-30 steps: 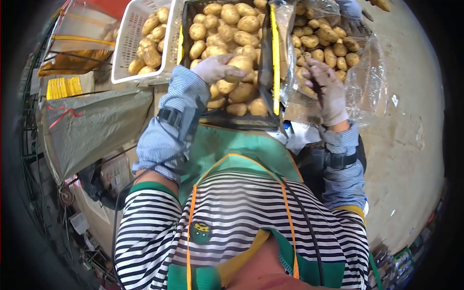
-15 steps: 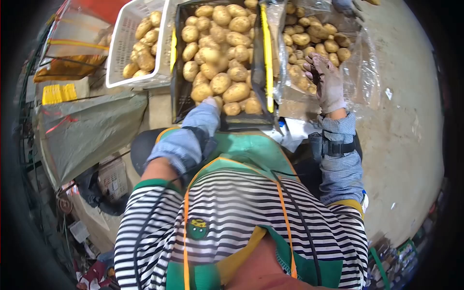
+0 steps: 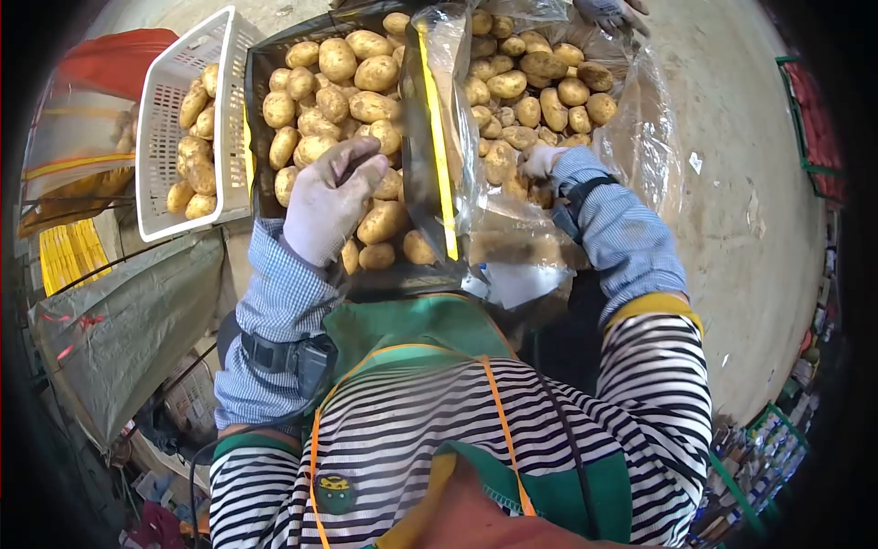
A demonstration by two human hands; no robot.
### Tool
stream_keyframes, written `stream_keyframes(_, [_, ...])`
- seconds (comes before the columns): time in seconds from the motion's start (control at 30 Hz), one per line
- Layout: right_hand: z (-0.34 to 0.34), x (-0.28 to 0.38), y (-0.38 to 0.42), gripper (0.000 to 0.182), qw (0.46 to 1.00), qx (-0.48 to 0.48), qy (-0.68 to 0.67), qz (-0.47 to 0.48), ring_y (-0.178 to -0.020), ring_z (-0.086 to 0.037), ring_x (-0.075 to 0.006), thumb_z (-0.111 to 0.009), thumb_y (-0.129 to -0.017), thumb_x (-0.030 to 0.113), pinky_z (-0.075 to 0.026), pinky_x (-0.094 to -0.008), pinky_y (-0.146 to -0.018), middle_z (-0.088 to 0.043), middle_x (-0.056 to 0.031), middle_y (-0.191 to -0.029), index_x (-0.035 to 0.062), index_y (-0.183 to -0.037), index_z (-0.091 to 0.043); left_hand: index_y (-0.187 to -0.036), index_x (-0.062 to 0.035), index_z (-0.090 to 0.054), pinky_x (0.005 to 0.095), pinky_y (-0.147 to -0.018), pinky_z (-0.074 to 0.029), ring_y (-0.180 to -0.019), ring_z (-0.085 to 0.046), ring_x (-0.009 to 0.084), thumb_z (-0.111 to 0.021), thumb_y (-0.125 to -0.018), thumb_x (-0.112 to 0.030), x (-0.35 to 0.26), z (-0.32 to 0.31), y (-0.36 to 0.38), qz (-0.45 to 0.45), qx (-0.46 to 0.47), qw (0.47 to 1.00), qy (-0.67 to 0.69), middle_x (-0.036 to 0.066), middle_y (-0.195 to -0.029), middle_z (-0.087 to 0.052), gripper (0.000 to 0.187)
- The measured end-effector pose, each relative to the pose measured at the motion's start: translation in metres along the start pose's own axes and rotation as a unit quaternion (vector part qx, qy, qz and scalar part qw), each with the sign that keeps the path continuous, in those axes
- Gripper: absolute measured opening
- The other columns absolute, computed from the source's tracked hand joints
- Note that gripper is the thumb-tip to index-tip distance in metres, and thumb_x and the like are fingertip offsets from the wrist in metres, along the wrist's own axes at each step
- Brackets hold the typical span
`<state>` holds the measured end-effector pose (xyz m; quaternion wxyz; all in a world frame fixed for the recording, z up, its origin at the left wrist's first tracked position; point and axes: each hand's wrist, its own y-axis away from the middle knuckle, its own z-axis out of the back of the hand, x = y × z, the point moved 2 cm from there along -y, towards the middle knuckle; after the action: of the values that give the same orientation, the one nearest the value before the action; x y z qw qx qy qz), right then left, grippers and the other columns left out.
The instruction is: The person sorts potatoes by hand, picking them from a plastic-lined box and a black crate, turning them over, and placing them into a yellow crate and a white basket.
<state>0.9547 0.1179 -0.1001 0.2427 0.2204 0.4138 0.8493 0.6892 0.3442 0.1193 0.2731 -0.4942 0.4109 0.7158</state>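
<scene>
My left hand (image 3: 327, 203), in a pale glove, is over the near left part of a black crate (image 3: 259, 101) of potatoes. Its thumb and fingers are apart, with nothing visible between them. Potatoes (image 3: 380, 221) lie beside and beyond it. My right hand (image 3: 541, 161), gloved too, reaches down among the potatoes (image 3: 500, 163) at the near side of a plastic-lined cardboard box (image 3: 512, 240). Its fingers point down and are mostly hidden, so whether they grip a potato does not show.
Left of the crate stands a white perforated basket (image 3: 149, 151) with several potatoes in it. A yellow-edged flap (image 3: 437, 146) divides crate and box. Clear plastic film (image 3: 654, 137) spreads over the box's right side. Another person's gloved hand (image 3: 611, 11) shows at the top. A grey-green sheet (image 3: 137, 320) hangs at left.
My left hand has risen from the crate's near edge and opened. My right hand has gone from spread above the box to down among its potatoes. The view has shifted right.
</scene>
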Motion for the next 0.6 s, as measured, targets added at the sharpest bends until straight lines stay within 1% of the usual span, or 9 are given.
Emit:
stream_keyframes(0.1, [0.003, 0.015, -0.016, 0.044, 0.996, 0.082, -0.042, -0.014, -0.105, -0.064, -0.0270, -0.065, -0.084, 0.035, -0.048, -0.0377, -0.092, -0.068, -0.0119, -0.114, 0.0096, -0.120, -0.065, -0.123, 0.0050, -0.057, 0.0243, -0.081, -0.049, -0.097, -0.062, 0.0120, -0.063, -0.094, -0.015, 0.002, 0.000, -0.007, 0.076, -0.011, 0.996, 0.050, 0.008, -0.111, -0.065, 0.036])
stream_keyframes(0.13, [-0.019, 0.001, -0.051, 0.045, 0.985, 0.112, -0.113, -0.071, -0.104, -0.064, -0.0273, -0.067, -0.083, 0.034, -0.048, -0.0382, -0.090, -0.068, -0.0121, -0.115, 0.0079, -0.120, -0.065, -0.123, 0.0050, -0.057, 0.0243, -0.081, -0.049, -0.097, -0.062, 0.0120, -0.063, -0.094, -0.015, 0.003, 0.000, -0.009, 0.080, -0.011, 0.996, 0.049, 0.008, -0.111, -0.065, 0.036])
stream_keyframes(0.17, [-0.034, -0.008, -0.070, 0.046, 0.964, 0.141, -0.184, -0.129, -0.104, -0.065, -0.0275, -0.070, -0.082, 0.033, -0.049, -0.0386, -0.089, -0.068, -0.0123, -0.115, 0.0063, -0.120, -0.065, -0.121, 0.0050, -0.059, 0.0208, -0.070, -0.045, -0.083, -0.056, 0.0072, -0.064, -0.093, -0.014, 0.003, 0.000, -0.010, 0.060, -0.026, 0.997, 0.042, 0.004, -0.102, -0.064, 0.034])
stream_keyframes(0.2, [-0.035, -0.009, -0.072, 0.046, 0.964, 0.143, -0.184, -0.127, -0.104, -0.065, -0.0275, -0.070, -0.082, 0.033, -0.049, -0.0386, -0.089, -0.068, -0.0123, -0.115, 0.0063, -0.120, -0.065, -0.118, 0.0050, -0.060, 0.0174, -0.058, -0.041, -0.069, -0.050, 0.0024, -0.065, -0.092, -0.013, 0.002, 0.000, -0.011, 0.039, -0.043, 0.998, 0.035, 0.000, -0.093, -0.063, 0.033])
stream_keyframes(0.4, [-0.024, 0.004, -0.061, 0.045, 0.985, 0.046, -0.114, -0.118, -0.077, -0.069, -0.0269, -0.073, -0.081, 0.019, -0.055, -0.0369, -0.061, -0.069, -0.0176, -0.101, -0.0028, -0.117, -0.058, -0.119, 0.0051, -0.060, 0.0192, -0.064, -0.044, -0.075, -0.052, 0.0036, -0.066, -0.091, -0.014, -0.004, 0.005, -0.009, 0.059, -0.023, 0.996, 0.069, 0.000, -0.094, -0.064, 0.034])
stream_keyframes(0.43, [-0.023, 0.004, -0.056, 0.042, 0.937, 0.059, -0.319, -0.127, -0.067, -0.066, -0.0214, -0.076, -0.079, 0.012, -0.052, -0.0336, -0.055, -0.066, -0.0119, -0.088, -0.0040, -0.113, -0.057, -0.119, 0.0047, -0.060, 0.0188, -0.067, -0.044, -0.077, -0.053, 0.0039, -0.066, -0.091, -0.014, -0.004, 0.007, -0.010, 0.040, -0.040, 0.997, 0.059, 0.001, -0.094, -0.064, 0.034])
stream_keyframes(0.5, [0.006, 0.003, -0.016, 0.040, 0.884, -0.032, -0.465, -0.035, -0.062, -0.061, -0.0171, -0.074, -0.081, 0.007, -0.051, -0.0311, -0.053, -0.062, -0.0092, -0.081, -0.0020, -0.114, -0.053, -0.118, 0.0044, -0.061, 0.0189, -0.068, -0.044, -0.077, -0.053, 0.0041, -0.066, -0.091, -0.014, -0.006, 0.012, -0.010, 0.033, -0.044, 0.995, 0.086, 0.001, -0.095, -0.064, 0.033])
stream_keyframes(0.57, [0.033, 0.001, 0.031, 0.047, 0.823, -0.062, -0.562, 0.061, -0.076, -0.063, -0.0171, -0.072, -0.082, 0.003, -0.054, -0.0281, -0.068, -0.065, -0.0079, -0.094, -0.0028, -0.122, -0.050, -0.117, 0.0037, -0.062, 0.0210, -0.074, -0.047, -0.082, -0.058, 0.0073, -0.066, -0.090, -0.013, -0.013, 0.014, -0.009, 0.008, -0.042, 0.994, 0.104, 0.004, -0.098, -0.066, 0.033])
stream_keyframes(0.6, [0.044, 0.004, 0.052, 0.060, 0.809, -0.129, -0.558, 0.128, -0.097, -0.062, -0.0162, -0.073, -0.080, 0.002, -0.052, -0.0269, -0.083, -0.059, -0.0091, -0.115, -0.0019, -0.131, -0.041, -0.117, 0.0037, -0.062, 0.0210, -0.074, -0.047, -0.082, -0.058, 0.0073, -0.066, -0.090, -0.013, -0.014, 0.012, -0.008, 0.001, -0.039, 0.993, 0.107, 0.004, -0.098, -0.066, 0.033])
